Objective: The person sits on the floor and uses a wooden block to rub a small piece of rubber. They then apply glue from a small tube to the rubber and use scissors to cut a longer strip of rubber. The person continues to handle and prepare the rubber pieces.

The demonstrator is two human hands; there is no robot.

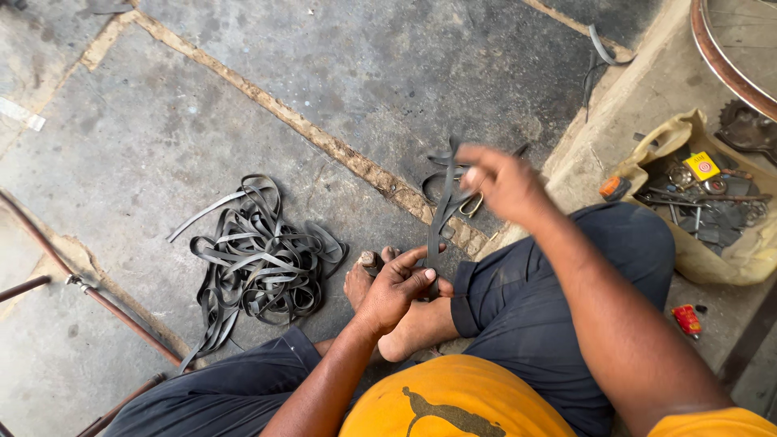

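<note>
Rubber strip (pixel 441 212) pinched in left hand (pixel 398 287) — right hand (pixel 503 182) gripping its top, scissors (pixel 472 203) there, blurred.

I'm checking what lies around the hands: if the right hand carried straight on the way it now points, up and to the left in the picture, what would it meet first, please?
The right hand, blurred, holds a black rubber strip near scissors. Straight on, it would probably meet only the bare stone floor; the strip pile lies well to the side. Depth is unclear.

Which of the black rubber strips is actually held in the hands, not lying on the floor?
The strip stretched between left hand and right hand; the others lie loose in a tangled pile on the stone floor.
</note>
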